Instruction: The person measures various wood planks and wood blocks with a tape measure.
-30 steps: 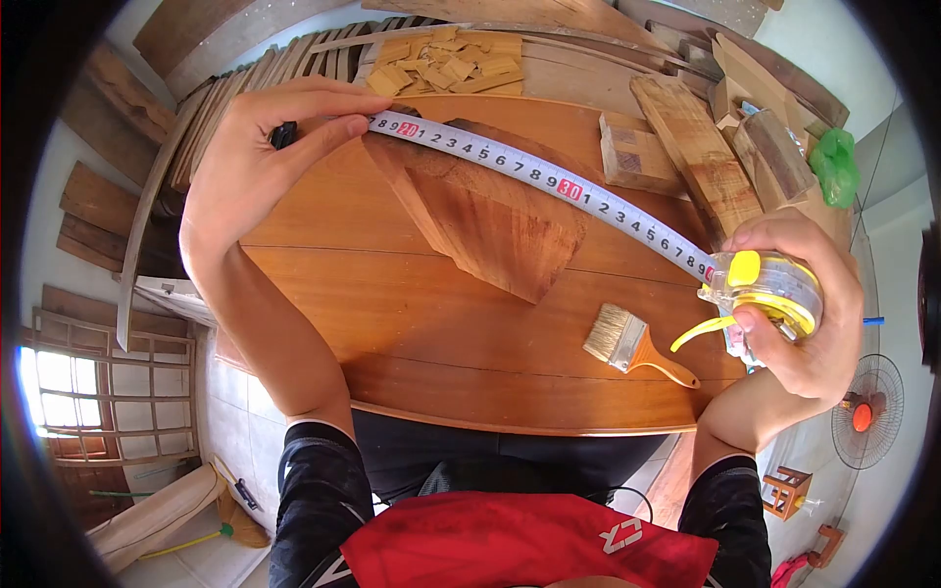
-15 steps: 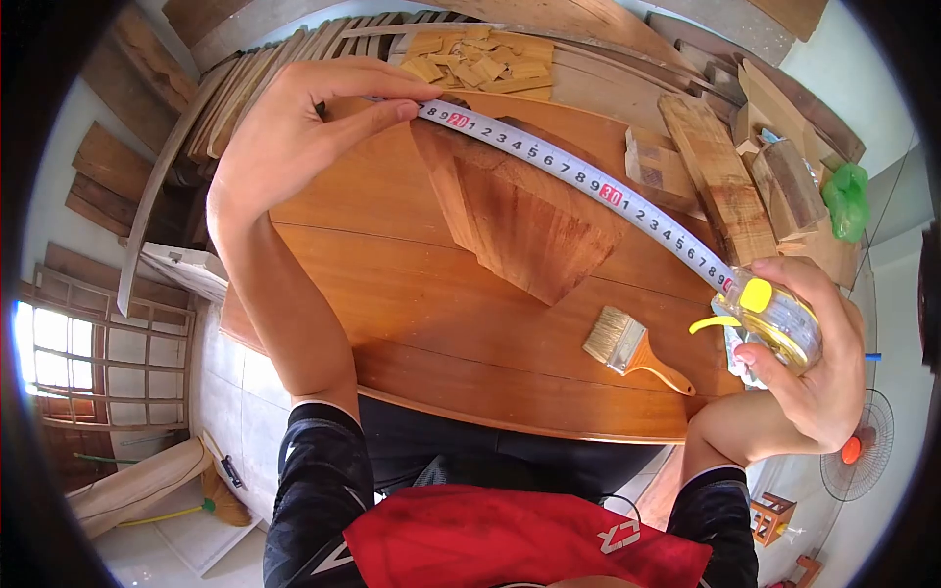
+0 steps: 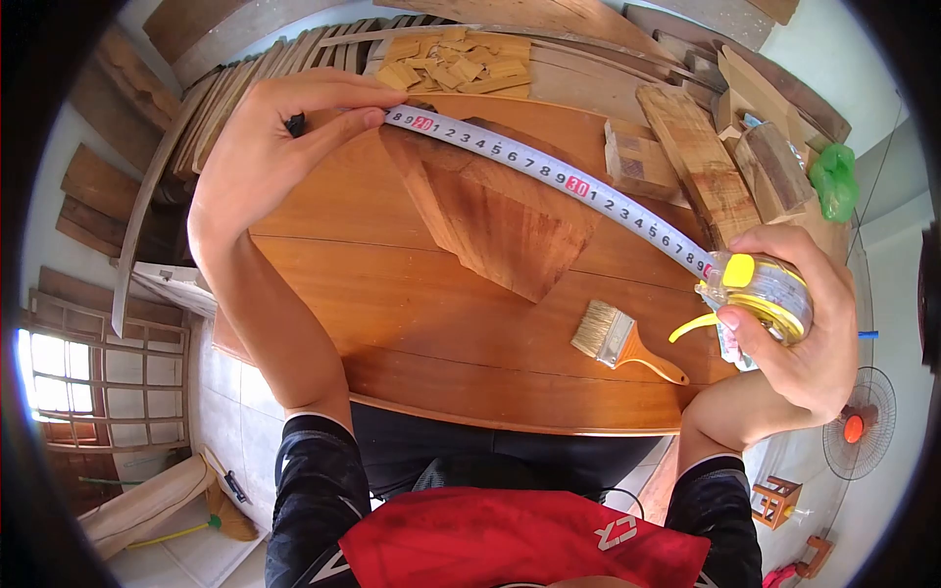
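Note:
A tape measure's white blade [image 3: 534, 162] stretches above a wooden block [image 3: 490, 211] on the brown table [image 3: 431, 353]. Pinched between thumb and fingers of my left hand [image 3: 284, 147] is the blade, near its 18 mark, at the block's far left corner. My right hand [image 3: 809, 323] is wrapped around the clear tape measure case [image 3: 769, 299], which has a yellow button and a yellow strap. The blade meets the case near the 40 mark. Below the blade lies a paintbrush [image 3: 622, 343] with an orange handle. Something white beneath the case is partly hidden.
Small wood pieces [image 3: 456, 64] lie at the back. Planks [image 3: 701, 162], a cardboard box [image 3: 750, 98] and a green plastic bag [image 3: 833, 181] stand at the back right. Wooden slats [image 3: 225, 118] line the back left. A fan [image 3: 858, 426] is at the right.
The whole view has shifted slightly, so the table and block appear further left. Both hands keep their hold on the tape measure, and its blade still spans the block.

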`<state>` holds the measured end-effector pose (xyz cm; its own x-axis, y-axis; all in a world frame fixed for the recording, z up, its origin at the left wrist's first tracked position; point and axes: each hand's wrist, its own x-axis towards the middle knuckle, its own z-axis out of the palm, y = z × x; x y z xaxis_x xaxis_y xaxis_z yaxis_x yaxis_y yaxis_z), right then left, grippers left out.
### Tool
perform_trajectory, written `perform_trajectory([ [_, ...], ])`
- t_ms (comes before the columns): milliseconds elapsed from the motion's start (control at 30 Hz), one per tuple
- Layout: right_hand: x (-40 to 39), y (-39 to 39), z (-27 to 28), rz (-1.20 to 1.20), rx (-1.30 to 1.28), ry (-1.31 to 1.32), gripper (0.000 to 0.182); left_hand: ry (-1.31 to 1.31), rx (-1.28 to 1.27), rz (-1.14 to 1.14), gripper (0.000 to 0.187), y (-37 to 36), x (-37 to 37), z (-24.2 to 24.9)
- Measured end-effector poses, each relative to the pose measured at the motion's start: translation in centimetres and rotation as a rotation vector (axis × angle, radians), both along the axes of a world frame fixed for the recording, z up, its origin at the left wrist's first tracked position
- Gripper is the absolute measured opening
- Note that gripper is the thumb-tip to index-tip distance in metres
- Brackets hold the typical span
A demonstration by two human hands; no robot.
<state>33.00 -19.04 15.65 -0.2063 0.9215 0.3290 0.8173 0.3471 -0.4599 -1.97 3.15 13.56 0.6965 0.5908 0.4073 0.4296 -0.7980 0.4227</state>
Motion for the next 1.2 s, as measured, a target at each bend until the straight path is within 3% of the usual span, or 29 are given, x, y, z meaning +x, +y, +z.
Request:
perform_trajectory([
  [733,-0.05,0.28,-0.19,-0.036,-0.040,0.020,0.040,-0.009,-0.038,0.009,0.027,-0.07,-0.13,-0.16],
  [1200,-0.02,0.68,-0.27,-0.013,0.044,-0.103,0.038,0.002,-0.034,0.006,0.028,0.07,-0.21,-0.18],
])
